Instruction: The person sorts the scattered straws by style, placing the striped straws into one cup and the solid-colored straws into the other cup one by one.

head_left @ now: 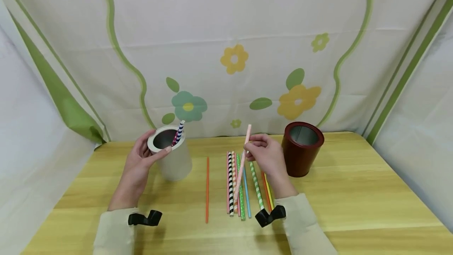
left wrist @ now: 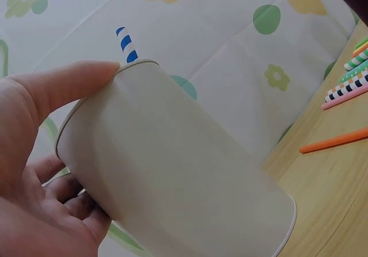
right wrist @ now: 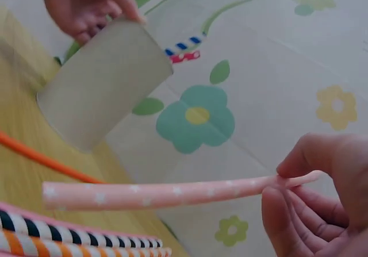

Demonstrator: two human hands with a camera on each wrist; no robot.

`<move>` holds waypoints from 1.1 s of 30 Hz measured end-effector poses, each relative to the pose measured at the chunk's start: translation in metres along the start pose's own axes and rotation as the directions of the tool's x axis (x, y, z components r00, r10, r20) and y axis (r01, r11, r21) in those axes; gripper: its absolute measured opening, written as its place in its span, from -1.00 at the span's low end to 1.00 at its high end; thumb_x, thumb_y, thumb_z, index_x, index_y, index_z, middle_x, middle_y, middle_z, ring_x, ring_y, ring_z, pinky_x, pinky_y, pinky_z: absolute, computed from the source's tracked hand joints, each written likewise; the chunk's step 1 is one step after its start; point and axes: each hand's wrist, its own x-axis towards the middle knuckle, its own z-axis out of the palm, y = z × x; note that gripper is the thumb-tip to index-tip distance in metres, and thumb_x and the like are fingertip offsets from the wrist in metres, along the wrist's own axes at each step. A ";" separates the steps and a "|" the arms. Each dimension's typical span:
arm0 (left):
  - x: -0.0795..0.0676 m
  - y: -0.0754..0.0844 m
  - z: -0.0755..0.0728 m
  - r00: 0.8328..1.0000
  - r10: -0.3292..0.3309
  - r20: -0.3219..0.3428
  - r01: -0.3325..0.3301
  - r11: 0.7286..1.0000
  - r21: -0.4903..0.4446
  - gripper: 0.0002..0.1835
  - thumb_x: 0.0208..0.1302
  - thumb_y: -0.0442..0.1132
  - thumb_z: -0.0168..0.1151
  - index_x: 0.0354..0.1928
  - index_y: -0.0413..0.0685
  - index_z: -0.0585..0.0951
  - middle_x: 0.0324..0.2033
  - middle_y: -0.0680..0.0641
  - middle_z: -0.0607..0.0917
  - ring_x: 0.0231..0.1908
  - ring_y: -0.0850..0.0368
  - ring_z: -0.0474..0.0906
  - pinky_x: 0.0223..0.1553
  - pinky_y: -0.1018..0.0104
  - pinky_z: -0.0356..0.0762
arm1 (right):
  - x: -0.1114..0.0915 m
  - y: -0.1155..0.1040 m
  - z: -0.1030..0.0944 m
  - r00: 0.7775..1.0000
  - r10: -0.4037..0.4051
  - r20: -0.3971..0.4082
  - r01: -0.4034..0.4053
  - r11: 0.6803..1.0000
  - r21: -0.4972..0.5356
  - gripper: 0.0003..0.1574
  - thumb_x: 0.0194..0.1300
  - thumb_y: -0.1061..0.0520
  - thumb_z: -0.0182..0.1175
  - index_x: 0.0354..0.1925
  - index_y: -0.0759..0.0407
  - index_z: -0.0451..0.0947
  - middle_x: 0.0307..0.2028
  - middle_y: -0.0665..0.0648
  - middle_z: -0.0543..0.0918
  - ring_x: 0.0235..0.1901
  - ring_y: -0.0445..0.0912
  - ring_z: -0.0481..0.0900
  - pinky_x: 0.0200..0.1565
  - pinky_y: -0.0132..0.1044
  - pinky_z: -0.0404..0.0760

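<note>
Head view, clock directions taken from the loose straws (head_left: pixel 242 200): white can (head_left: pixel 175 162), ten o'clock, gripped by the left hand (head_left: pixel 139 160), thumb on rim, fingers curled at the side; contents showing, one blue-striped straw (head_left: pixel 179 131) and one magenta dotted straw (right wrist: pixel 185 57). Pink starred straw (head_left: pixel 241 173), twelve o'clock, pinched near its upper end by the right hand (head_left: pixel 265 154). Dark red can (head_left: pixel 302 158), two o'clock, no straw showing at its mouth. Lone orange straw (head_left: pixel 207 190), nine o'clock, on the wooden table (head_left: pixel 354 207). Progress, judged: early; two straws in a can, one in hand, most unplaced.
</note>
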 end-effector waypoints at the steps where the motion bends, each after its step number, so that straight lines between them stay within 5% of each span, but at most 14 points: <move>1: 0.000 0.001 0.000 1.000 0.002 -0.002 -0.002 1.000 -0.003 -0.01 0.43 -0.25 0.46 0.74 0.16 0.09 0.70 0.00 0.21 0.60 0.13 0.19 0.47 0.52 0.31 | -0.001 -0.003 0.001 1.000 -0.010 0.000 0.010 0.999 0.035 -0.67 0.38 0.30 0.34 0.09 0.30 0.66 -0.29 0.11 0.73 -0.45 -0.14 0.71 -0.28 -0.31 0.81; 7: 0.000 0.002 -0.001 1.000 0.006 -0.007 -0.006 1.000 -0.004 0.00 0.42 -0.28 0.46 0.74 0.12 0.09 0.70 -0.02 0.23 0.56 0.15 0.24 0.36 0.61 0.37 | -0.003 -0.026 0.013 0.994 -0.103 -0.022 0.106 0.979 0.177 -0.70 0.37 0.33 0.33 0.05 0.31 0.60 -0.28 0.09 0.71 -0.39 -0.13 0.74 -0.23 -0.28 0.84; 13: 0.001 0.001 0.000 1.000 0.006 -0.013 -0.006 1.000 -0.015 -0.01 0.42 -0.29 0.46 0.74 0.14 0.10 0.69 0.00 0.25 0.54 0.16 0.26 0.31 0.63 0.38 | -0.005 -0.058 0.033 0.971 -0.239 -0.021 0.234 0.924 0.304 -0.70 0.33 0.39 0.33 0.02 0.34 0.56 -0.23 0.17 0.67 -0.36 -0.11 0.75 -0.18 -0.24 0.86; 21: 0.000 0.000 0.001 1.000 -0.003 -0.022 0.002 0.999 -0.037 -0.03 0.45 -0.32 0.42 0.74 0.13 0.09 0.68 0.04 0.28 0.49 0.20 0.29 0.28 0.63 0.39 | -0.007 -0.087 0.065 0.919 -0.392 -0.042 0.384 0.865 0.322 -0.77 0.32 0.39 0.32 -0.07 0.28 0.57 -0.25 0.19 0.68 -0.35 -0.11 0.76 -0.15 -0.18 0.87; 33: 0.001 0.000 0.000 1.000 0.019 -0.023 -0.019 0.999 -0.035 -0.01 0.42 -0.28 0.47 0.73 0.12 0.12 0.68 0.01 0.28 0.51 0.20 0.30 0.27 0.64 0.40 | -0.009 -0.090 0.097 0.898 -0.433 -0.076 0.431 0.831 0.352 -0.79 0.33 0.38 0.31 -0.11 0.22 0.55 -0.28 0.12 0.68 -0.30 -0.12 0.71 -0.16 -0.21 0.86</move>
